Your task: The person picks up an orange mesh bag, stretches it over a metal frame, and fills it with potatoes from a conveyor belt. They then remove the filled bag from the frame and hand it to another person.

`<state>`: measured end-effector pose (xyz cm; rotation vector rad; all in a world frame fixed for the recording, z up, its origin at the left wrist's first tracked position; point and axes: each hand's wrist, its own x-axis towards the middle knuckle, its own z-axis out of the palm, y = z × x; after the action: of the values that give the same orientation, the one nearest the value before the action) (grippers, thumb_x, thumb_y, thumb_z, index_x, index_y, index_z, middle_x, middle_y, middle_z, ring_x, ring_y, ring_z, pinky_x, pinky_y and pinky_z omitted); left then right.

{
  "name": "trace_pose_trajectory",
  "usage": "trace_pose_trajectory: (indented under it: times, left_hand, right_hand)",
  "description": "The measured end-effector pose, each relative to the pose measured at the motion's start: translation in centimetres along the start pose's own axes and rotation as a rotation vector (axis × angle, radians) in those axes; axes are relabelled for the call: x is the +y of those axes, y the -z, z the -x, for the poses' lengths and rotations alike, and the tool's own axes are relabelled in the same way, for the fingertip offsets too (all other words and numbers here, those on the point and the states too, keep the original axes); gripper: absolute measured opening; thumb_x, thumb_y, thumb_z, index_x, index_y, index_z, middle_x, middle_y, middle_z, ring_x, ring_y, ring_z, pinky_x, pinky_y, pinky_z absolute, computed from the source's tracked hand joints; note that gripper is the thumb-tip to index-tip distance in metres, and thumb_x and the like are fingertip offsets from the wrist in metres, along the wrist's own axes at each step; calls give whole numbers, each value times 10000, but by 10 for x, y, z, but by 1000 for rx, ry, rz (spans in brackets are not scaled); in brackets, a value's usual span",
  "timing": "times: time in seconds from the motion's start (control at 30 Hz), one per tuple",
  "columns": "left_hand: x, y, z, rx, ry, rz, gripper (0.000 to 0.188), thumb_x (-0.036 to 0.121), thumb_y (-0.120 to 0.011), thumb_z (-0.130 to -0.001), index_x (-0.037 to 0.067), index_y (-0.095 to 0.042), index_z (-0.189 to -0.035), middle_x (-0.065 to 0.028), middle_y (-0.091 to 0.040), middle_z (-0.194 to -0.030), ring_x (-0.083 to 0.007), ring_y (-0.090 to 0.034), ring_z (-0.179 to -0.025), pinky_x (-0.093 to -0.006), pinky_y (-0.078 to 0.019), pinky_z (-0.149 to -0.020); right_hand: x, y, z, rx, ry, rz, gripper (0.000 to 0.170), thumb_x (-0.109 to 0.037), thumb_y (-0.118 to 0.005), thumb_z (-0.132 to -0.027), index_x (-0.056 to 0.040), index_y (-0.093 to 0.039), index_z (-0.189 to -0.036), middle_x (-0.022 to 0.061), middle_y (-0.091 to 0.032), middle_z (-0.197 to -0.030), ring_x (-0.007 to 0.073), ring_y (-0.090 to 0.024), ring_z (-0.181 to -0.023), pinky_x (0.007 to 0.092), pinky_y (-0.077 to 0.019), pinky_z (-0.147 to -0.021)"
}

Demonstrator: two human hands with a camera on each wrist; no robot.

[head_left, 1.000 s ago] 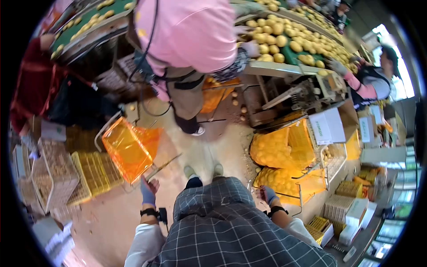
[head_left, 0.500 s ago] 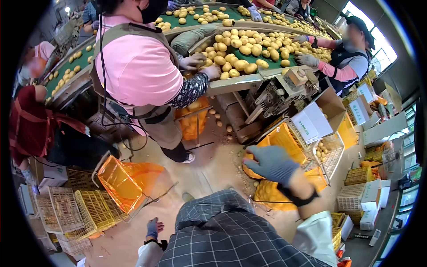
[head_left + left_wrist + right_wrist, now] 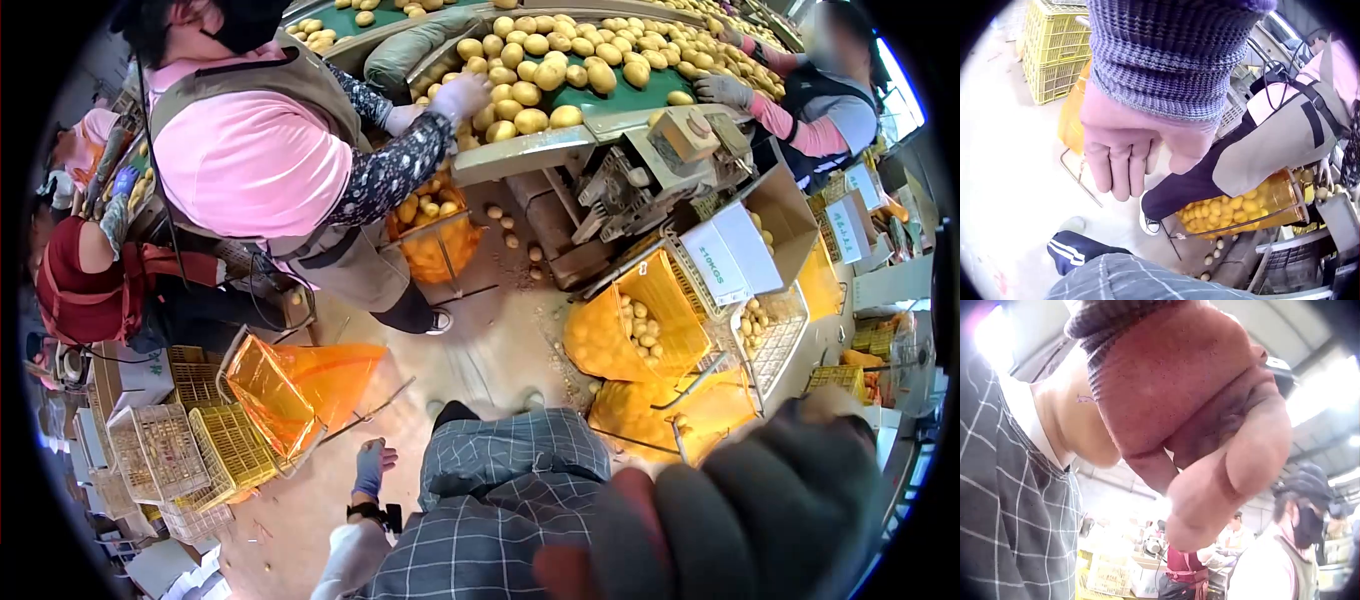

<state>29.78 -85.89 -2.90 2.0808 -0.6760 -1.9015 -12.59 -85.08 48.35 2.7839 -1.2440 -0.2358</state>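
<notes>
My left hand, in a knitted glove with a pinkish palm, hangs relaxed at my side. Its fingers hold nothing in the left wrist view. An orange mesh bag, spread on a metal frame, stands ahead of that hand. My right hand is raised close to the head camera, large and blurred at the lower right. Curled fingers with a red palm show in the right wrist view, with nothing visible in them. Beyond it are orange mesh bags filled with potatoes.
A person in pink reaches over potatoes on the green sorting belt. Another person works at the far right. Yellow crates stand at left, an open carton at right. Loose potatoes lie on the floor.
My right hand has risen from beside my body, past the potato bags, to near the head camera. My left hand stays low. The view has shifted, and the person in pink now appears further left.
</notes>
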Motion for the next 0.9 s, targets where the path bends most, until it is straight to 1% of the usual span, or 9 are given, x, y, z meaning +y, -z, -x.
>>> trace_pose_trajectory:
  times: [0.13, 0.27, 0.37, 0.47, 0.6, 0.67, 0.73, 0.83, 0.9]
  left_hand:
    - [-29, -16, 27, -42, -66, -42, 186, 227, -471, -871, 71, -514, -963, -129, -611, -779, -234, -629, -682, -340, -504, -536]
    - [-81, 14, 9, -14, 196, -96, 218, 192, -511, -852, 34, -490, -1002, -170, -603, -803, -281, -627, -690, -375, -514, -556]
    - [-146, 80, -51, 20, 373, 16, 295, 194, -537, -841, 17, -451, -1061, -216, -605, -857, -334, -629, -738, -411, -521, -598]
    - [6, 36, 10, 97, 448, -46, 340, 280, -512, -858, 18, -447, -1063, -229, -612, -896, -336, -626, -715, -421, -518, -590]
    - [69, 48, -56, 135, 104, 59, 238, 315, -483, -856, 86, -479, -920, -172, -629, -819, -275, -629, -654, -382, -503, -518]
    - [109, 28, -76, 177, -27, 12, 268, 329, -487, -864, 76, -491, -953, -156, -626, -800, -227, -629, -641, -311, -497, -501]
    - [146, -14, -68, 152, -167, 42, 261, 319, -504, -862, 71, -504, -943, -137, -617, -770, -204, -605, -599, -297, -480, -497]
    - [164, -69, -57, 29, -144, 20, 231, 296, -511, -847, 80, -522, -927, -121, -606, -741, -207, -591, -576, -297, -468, -501]
    - [154, -82, -50, -129, -67, -11, 212, 287, -511, -837, 90, -532, -913, -114, -604, -730, -215, -591, -575, -301, -457, -493]
  right_hand:
    - [164, -106, -40, 68, -455, -257, 336, -360, -505, -808, -48, -606, -737, 137, -595, -649, 344, -577, -633, 415, -448, -585]
    - [324, -255, -120, 292, -1007, -417, 292, -227, -456, -787, -25, -622, -917, 209, -619, -939, 351, -592, -894, 416, -466, -789]
    - [331, -288, -152, 174, -929, -432, 280, -223, -450, -798, -36, -625, -912, 202, -625, -892, 324, -604, -880, 411, -468, -785]
    - [286, -283, -152, 177, -947, -854, 312, -293, -473, -816, -51, -594, -973, 157, -630, -850, 288, -620, -763, 367, -477, -714]
    - [191, -327, -120, 469, -688, -1643, 245, -236, -480, -860, -76, -599, -1002, 102, -630, -835, 127, -584, -733, 266, -468, -670]
    - [131, -404, -84, 347, -694, -1664, 253, -224, -540, -854, -51, -571, -1036, 16, -602, -792, 58, -522, -589, 201, -430, -538]
    - [60, -474, -38, 101, -1205, -1974, 266, -253, -530, -854, -44, -574, -1013, 31, -612, -765, 95, -550, -592, 234, -453, -525]
    - [-59, -530, 72, -451, -1055, -1007, 214, -242, -510, -817, -88, -639, -890, 189, -629, -860, 304, -614, -827, 394, -487, -693]
    - [-104, -496, 127, -769, -1434, -1650, 325, -361, -499, -851, -77, -621, -951, 103, -633, -835, 184, -613, -790, 340, -487, -675]
